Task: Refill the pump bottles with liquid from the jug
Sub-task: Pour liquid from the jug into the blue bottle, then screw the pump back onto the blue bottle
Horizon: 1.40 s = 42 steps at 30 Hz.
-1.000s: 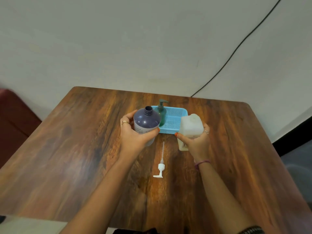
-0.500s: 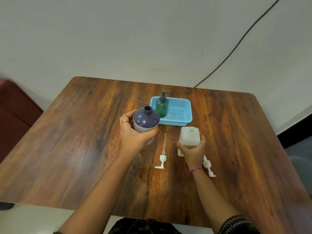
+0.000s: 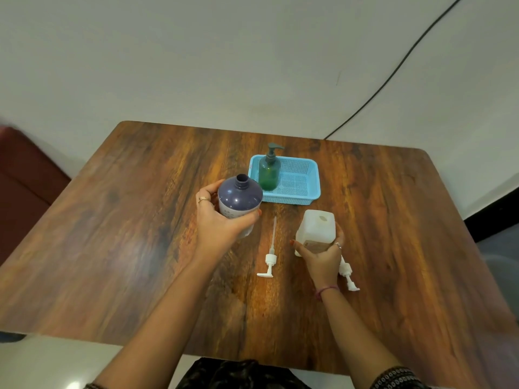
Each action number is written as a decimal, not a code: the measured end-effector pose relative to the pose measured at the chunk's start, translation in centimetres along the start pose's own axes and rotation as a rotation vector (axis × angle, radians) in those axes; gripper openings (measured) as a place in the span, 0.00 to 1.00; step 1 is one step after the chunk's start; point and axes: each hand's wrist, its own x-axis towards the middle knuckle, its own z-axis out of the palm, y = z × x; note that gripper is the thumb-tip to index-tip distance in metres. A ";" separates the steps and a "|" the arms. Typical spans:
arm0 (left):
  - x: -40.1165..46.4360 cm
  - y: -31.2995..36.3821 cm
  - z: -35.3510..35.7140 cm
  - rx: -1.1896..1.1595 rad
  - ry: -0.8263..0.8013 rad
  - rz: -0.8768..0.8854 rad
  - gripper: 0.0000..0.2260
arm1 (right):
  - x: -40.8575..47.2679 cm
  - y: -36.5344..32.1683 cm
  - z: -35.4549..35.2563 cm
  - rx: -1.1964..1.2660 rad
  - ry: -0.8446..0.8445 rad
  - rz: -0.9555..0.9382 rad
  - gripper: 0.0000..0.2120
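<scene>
While both pumps lie off their bottles, the head view shows the left hand (image 3: 222, 223) wrapped around the purple bottle (image 3: 239, 204), fingers closed on its lower body, its open neck pointing up and slightly away. The right hand (image 3: 323, 254) is closed around the white container (image 3: 315, 233), gripping its lower half from the near side; it stands upright on the table with a small opening in its top face. Whether this is the jug or another bottle I cannot tell for certain, though it seems to be the jug.

Between the two grips lies a white pump (image 3: 270, 256) with its dip tube pointing away from the person. A second pump (image 3: 347, 272) lies just beyond the right wrist, partly hidden by the hand. Past the left grip, a green pump bottle (image 3: 269, 172) stands upright, pump fitted, in the left part of a blue basket (image 3: 304, 189).

By my judgement this is the step just before pouring: both vessels open and held. The next move calls for lifting the white container, lining its opening over the narrow purple neck and tilting slowly, since the small mouth invites spills.

The wooden table (image 3: 126, 248) is glossy, dark-grained. Behind it is a plain pale wall (image 3: 196, 66) with a black cable (image 3: 393, 71) running diagonally, and a reddish seat (image 3: 25, 175) sits at the far left.
</scene>
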 end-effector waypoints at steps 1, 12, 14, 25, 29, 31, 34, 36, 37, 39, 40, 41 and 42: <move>0.1 -0.1 -0.1 -0.002 0.007 -0.005 0.38 | -0.3 0.3 -0.2 -0.007 0.003 0.018 0.48; 0.8 -0.1 -0.6 -0.017 0.040 -0.045 0.40 | -6.1 2.2 -1.6 -0.506 -0.444 -0.365 0.10; 0.9 -0.2 -0.6 -0.018 0.034 -0.049 0.41 | -4.7 1.5 -0.6 -0.707 -0.606 -0.579 0.16; 0.9 -0.2 -1.3 -0.036 0.070 -0.039 0.40 | 0.3 -0.5 4.7 -1.316 -1.000 -0.968 0.17; 1.1 -0.3 -1.7 -0.035 0.078 -0.036 0.40 | 0.8 -0.6 4.5 -1.211 -1.031 -0.889 0.19; 1.2 -0.4 -1.9 -0.030 0.081 -0.031 0.39 | 0.9 -1.5 4.0 -1.086 -1.001 -0.890 0.21; 1.5 -0.3 -1.9 -0.039 0.081 -0.030 0.38 | 0.9 -4.1 3.0 -0.895 -0.881 -0.935 0.19; 1.7 -0.2 -2.0 -0.049 0.079 -0.024 0.38 | 1.2 -6.1 2.4 -0.716 -0.784 -0.950 0.17; 1.9 -0.2 -2.1 -0.048 0.078 -0.019 0.38 | 1.5 -7.2 2.1 -0.637 -0.758 -0.930 0.16; 2.1 0.2 -2.1 -0.049 0.076 -0.010 0.39 | 1.9 -9.5 1.3 -0.500 -0.721 -0.861 0.15; 2.2 0.5 -2.1 -0.052 0.073 -0.004 0.39 | 2.2 -10.6 0.9 -0.435 -0.695 -0.828 0.15; 2.3 0.8 -2.0 -0.055 0.070 0.004 0.39 | 2.3 -11.9 0.4 -0.372 -0.667 -0.800 0.15; 2.5 1.1 -2.0 -0.054 0.066 0.011 0.39 | 2.6 -13.1 0.0 -0.316 -0.641 -0.773 0.14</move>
